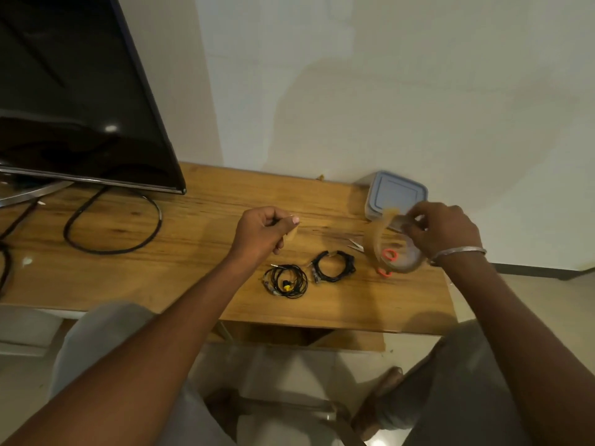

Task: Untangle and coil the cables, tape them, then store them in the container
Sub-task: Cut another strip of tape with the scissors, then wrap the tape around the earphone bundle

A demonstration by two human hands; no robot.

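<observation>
Two coiled black cables lie on the wooden table: a thin one with a yellow plug (285,281) and a thicker one (335,266) with a strip of tape on it. My left hand (265,231) is raised above the table and pinches a short piece of brown tape (291,235). My right hand (442,230) holds a roll of brown tape (394,249) up off the table. A grey-lidded plastic container (397,193) stands shut at the back right, partly behind the roll.
Scissors with orange handles (384,260) lie under the tape roll. A television (74,91) on a metal stand fills the left, with thick black cables (112,230) looping across the table. The table's front edge is near my knees; a wall is close behind.
</observation>
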